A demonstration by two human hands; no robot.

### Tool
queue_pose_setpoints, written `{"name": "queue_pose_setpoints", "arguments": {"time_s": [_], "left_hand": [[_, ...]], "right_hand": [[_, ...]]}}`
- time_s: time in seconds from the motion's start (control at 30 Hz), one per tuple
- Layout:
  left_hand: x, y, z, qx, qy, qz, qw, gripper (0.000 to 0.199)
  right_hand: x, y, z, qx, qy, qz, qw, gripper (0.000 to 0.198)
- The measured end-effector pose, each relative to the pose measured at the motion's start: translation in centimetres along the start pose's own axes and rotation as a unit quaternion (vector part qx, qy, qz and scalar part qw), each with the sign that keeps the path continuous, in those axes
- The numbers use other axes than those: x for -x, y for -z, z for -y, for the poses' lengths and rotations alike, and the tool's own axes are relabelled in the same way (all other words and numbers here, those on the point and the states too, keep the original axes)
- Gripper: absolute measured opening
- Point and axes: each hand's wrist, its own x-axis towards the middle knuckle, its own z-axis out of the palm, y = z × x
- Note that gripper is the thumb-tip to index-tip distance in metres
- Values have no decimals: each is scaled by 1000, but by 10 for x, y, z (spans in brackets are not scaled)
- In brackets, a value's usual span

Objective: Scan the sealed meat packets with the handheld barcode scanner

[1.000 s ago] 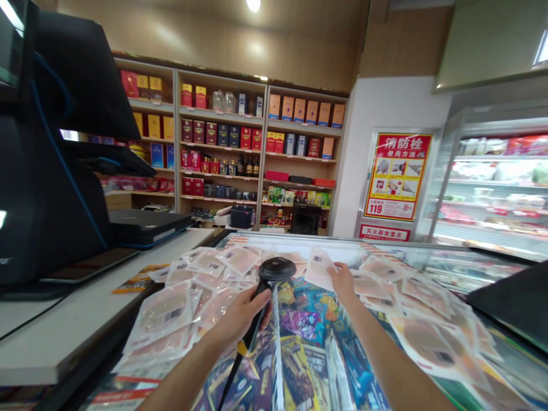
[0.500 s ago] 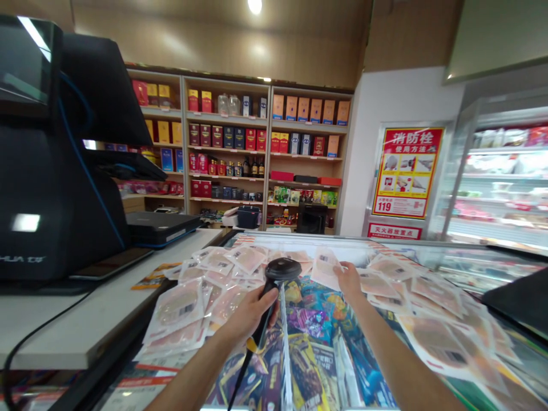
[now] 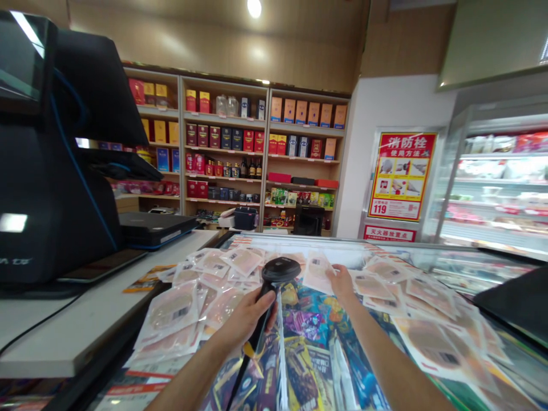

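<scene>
My left hand (image 3: 250, 313) is wrapped round the handle of a black barcode scanner (image 3: 280, 269), whose head points away to the right. A cable runs down from its handle. In my right hand (image 3: 341, 283), fingers pinch the right edge of a flat clear food packet (image 3: 317, 273) with a small barcode label. This packet is held just right of the scanner's head. Many similar packets lie on the glass to the left (image 3: 171, 314) and in an overlapping pile to the right (image 3: 432, 342).
Under the glass of the freezer (image 3: 280, 365) are colourful wrapped ice creams. A white counter (image 3: 98, 319) at left carries a black checkout terminal (image 3: 55, 171) and a flat black device (image 3: 156, 228). Shelves of boxes (image 3: 225, 137) stand behind; a black object (image 3: 514, 302) is at right.
The view has shifted slightly to the right. The packet in my right hand has come a little closer to the scanner's head; both hands keep their hold.
</scene>
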Motion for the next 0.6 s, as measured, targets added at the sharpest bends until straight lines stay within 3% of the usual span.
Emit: {"name": "queue_pose_setpoints", "arguments": {"time_s": [0.33,0.47,0.6], "left_hand": [[1,-1,-3,12,9,4,1000,29],[-2,3,-4,18,7,-32,999,28],[-5,8,-4,9,15,-40,999,30]], "right_hand": [[-2,3,-1,-10,-17,17,1000,35],[-9,25,5,76,-21,-23,997,37],[-19,61,1,212,-18,-42,976,36]]}}
